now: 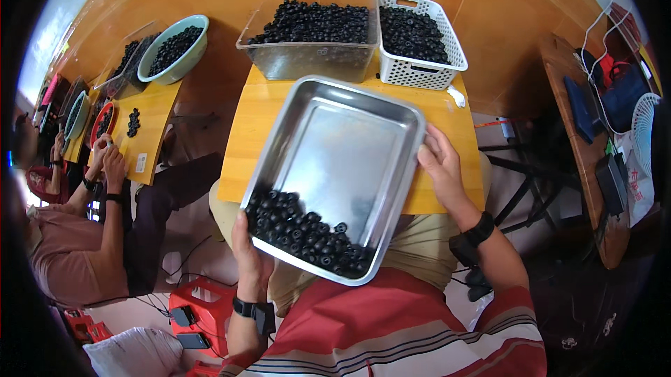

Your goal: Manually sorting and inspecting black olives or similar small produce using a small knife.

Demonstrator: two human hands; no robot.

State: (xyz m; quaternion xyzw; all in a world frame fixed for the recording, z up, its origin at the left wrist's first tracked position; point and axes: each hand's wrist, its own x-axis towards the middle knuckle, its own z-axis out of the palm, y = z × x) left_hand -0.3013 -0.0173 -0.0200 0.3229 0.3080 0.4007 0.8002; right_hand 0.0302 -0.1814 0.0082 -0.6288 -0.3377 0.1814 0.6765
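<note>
Between both hands a shiny rectangular metal tray [335, 146] is held above my lap and the near part of the table, tilted toward me. Small black ring-shaped parts [307, 236] with holes are heaped along its near edge, while most of its bottom shows bare metal. My left hand [253, 258] grips the tray's near left corner, fingers mostly hidden underneath. On the right rim, my right hand [442, 167] holds on with the thumb over the edge.
Beyond the tray, a clear plastic bin [307, 62] and a white perforated basket [423, 78] of black parts stand on the yellow table [244, 132]. A small white object [456, 96] lies beside the basket. At left, a co-worker [84, 251] sits near a pale green basin [196, 52]. A red stool [199, 307] stands lower left.
</note>
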